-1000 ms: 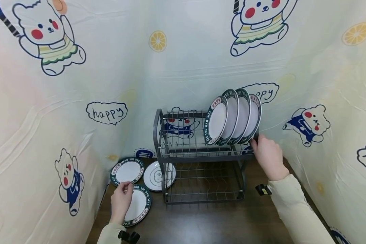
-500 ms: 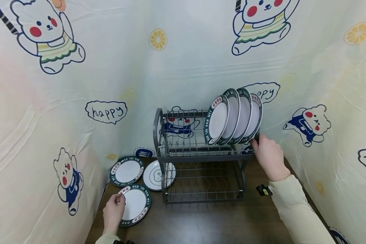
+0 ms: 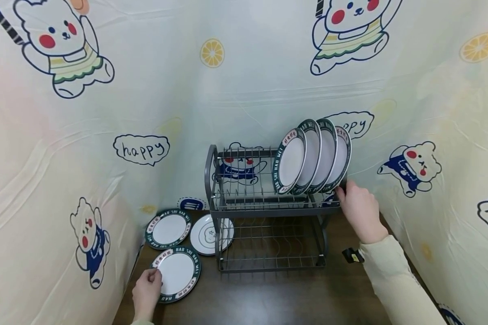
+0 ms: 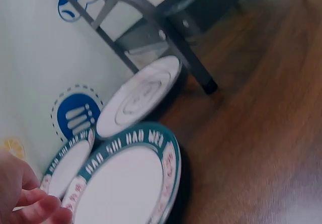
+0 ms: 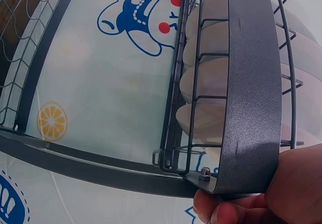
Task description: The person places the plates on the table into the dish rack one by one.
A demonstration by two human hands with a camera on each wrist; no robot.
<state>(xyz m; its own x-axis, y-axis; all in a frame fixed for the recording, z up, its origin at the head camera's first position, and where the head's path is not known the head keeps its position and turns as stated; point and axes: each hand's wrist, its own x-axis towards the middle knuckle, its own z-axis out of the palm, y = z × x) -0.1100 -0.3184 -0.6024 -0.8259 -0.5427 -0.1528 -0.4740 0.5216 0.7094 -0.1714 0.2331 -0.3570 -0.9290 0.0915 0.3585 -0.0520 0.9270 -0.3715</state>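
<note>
My right hand (image 3: 362,212) grips the right end of the grey two-tier dish rack (image 3: 272,211); in the right wrist view its fingers (image 5: 226,214) curl under the frame's corner. Several green-rimmed plates (image 3: 291,164) stand tilted on edge at the right of the upper tier. At the lower left my left hand (image 3: 145,292) is beside the left rim of a flat green-rimmed plate (image 3: 179,274), fingers loosely curled. The left wrist view shows its fingertips (image 4: 43,209) near that plate (image 4: 126,183); whether they touch it I cannot tell.
Another green-rimmed plate (image 3: 168,229) lies behind the nearest one. A white plate (image 3: 207,234) with a line drawing lies partly behind the rack's left leg. Printed cloth (image 3: 244,104) surrounds the brown table (image 3: 268,302).
My left hand has moved left and toward me, from above the nearest flat plate to its left rim. My right hand stays on the rack.
</note>
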